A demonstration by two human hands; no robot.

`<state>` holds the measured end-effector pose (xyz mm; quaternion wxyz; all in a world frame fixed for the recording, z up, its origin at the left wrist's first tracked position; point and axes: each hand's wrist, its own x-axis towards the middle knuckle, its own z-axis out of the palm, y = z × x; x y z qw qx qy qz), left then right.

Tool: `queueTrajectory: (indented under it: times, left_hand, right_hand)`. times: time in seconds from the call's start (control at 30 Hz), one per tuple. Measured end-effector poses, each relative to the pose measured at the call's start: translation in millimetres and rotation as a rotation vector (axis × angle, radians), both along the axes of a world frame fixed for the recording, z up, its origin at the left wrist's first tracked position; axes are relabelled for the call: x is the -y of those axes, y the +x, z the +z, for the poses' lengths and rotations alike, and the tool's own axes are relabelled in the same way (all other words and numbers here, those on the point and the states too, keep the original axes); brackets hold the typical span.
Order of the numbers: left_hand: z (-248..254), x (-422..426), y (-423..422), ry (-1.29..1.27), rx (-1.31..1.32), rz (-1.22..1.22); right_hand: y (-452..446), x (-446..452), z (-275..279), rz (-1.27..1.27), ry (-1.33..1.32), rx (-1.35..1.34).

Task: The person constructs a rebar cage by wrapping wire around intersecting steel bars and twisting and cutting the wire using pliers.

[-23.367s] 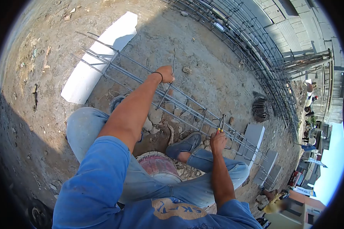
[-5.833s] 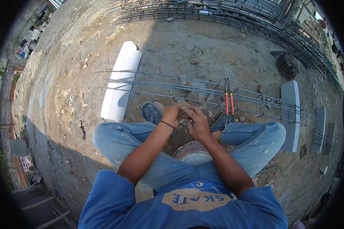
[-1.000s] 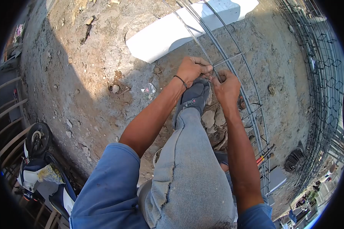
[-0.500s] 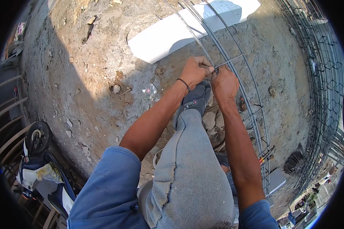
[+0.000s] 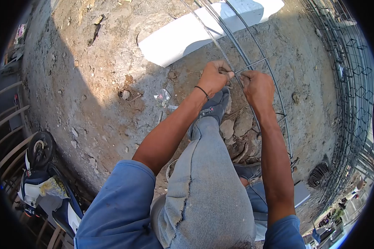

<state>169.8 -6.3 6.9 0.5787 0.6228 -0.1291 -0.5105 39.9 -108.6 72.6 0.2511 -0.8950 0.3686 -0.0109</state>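
A rebar cage (image 5: 271,79) of long steel bars and thin cross ties runs from the top of the view down past my right forearm. My left hand (image 5: 216,78), with a dark band at its wrist, is closed in a pinch at the corner where a long ribbed bar (image 5: 214,39) meets a cross tie (image 5: 257,64). Just right of it, my right hand (image 5: 259,88) is closed with thumb and fingertips together beside the middle bars. Whatever its fingers hold is too small or hidden to make out.
A white block (image 5: 187,41) lies on the dirt under the cage's far end. More rebar cages (image 5: 353,83) are stacked along the right. A motorcycle (image 5: 41,182) stands at lower left. My shoe (image 5: 212,108) is below my hands, among broken stones (image 5: 243,124).
My right hand has moved right, away from my left hand, widening the gap between them. My left hand stays at the bar corner. My right forearm shifted right over the cage.
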Motion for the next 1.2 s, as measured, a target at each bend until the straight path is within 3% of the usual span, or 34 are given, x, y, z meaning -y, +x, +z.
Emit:
queueTrajectory:
  times: [0.23,0.47,0.53,0.7,0.9,1.0,1.07,1.2]
  left_hand:
    - [-4,0,3,-0.004,0.003,-0.006]
    - [-11,1,-6,-0.005,0.107,0.016]
    - [-7,0,-8,-0.004,0.098,0.025]
    - [-7,1,-7,0.005,0.181,0.034]
    - [12,-3,6,0.083,-0.013,0.029]
    - [20,-7,23,0.06,-0.108,-0.08]
    - [30,-3,37,0.184,-0.117,-0.235]
    - [30,-1,52,0.257,-0.261,-0.241]
  right_hand:
    - [-1,-15,-40,-0.028,-0.465,0.333]
    - [8,-27,-20,-0.074,-0.413,0.465]
    - [18,-36,-18,-0.227,-0.344,0.523]
    - [19,-63,-14,-0.184,-0.366,0.421]
    - [-2,-85,-30,-0.07,-0.363,0.511]
    - [-5,-87,-34,-0.059,-0.344,0.51]
    - [-5,-91,-33,-0.057,-0.345,0.511]
    - [2,-99,-30,-0.055,-0.292,0.477]
